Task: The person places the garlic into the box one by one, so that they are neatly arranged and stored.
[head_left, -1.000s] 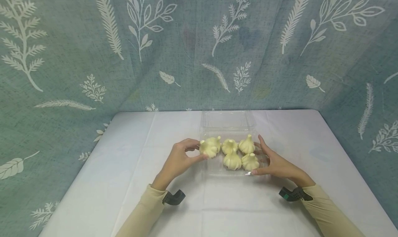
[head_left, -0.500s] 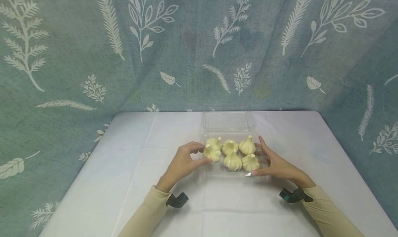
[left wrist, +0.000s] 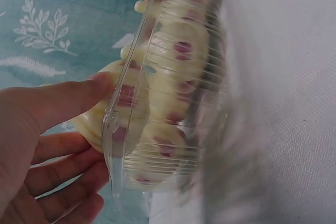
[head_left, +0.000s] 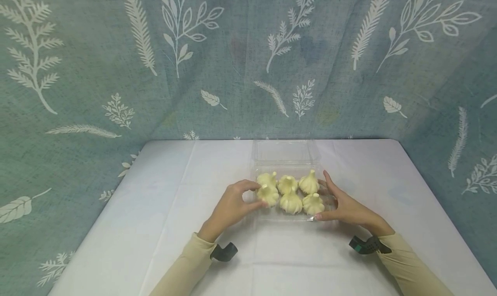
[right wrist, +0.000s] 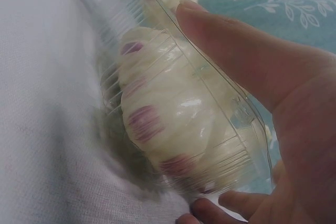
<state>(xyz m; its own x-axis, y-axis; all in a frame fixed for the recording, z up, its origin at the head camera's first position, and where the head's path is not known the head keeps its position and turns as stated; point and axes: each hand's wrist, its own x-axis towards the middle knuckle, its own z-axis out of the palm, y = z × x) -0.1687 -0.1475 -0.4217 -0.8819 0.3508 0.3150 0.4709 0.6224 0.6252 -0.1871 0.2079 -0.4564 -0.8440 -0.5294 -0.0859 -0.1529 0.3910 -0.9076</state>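
A clear plastic clamshell box [head_left: 285, 218] lies on the table with several garlic bulbs [head_left: 290, 203] inside. My left hand [head_left: 233, 205] pinches one garlic bulb [head_left: 268, 196] between thumb and fingers at the box's front left. In the left wrist view, this bulb [left wrist: 93, 121] sits partly within the box, above the rim [left wrist: 107, 140]. With the thumb at the front right corner and the fingers along the right side, my right hand [head_left: 347, 206] holds the box. The right wrist view has the thumb of that hand [right wrist: 299, 98] on the rim; some fingers are hidden.
The box's clear lid [head_left: 285, 151] lies folded back toward the rear table edge. A white cloth covers the table [head_left: 186, 227]. Leaf-patterned blue-green fabric [head_left: 233, 54] hangs behind and along both sides.
My left hand has moved right and slightly toward the front, lowering the pinched garlic bulb into the box's front left spot. My right hand keeps its place on the box.
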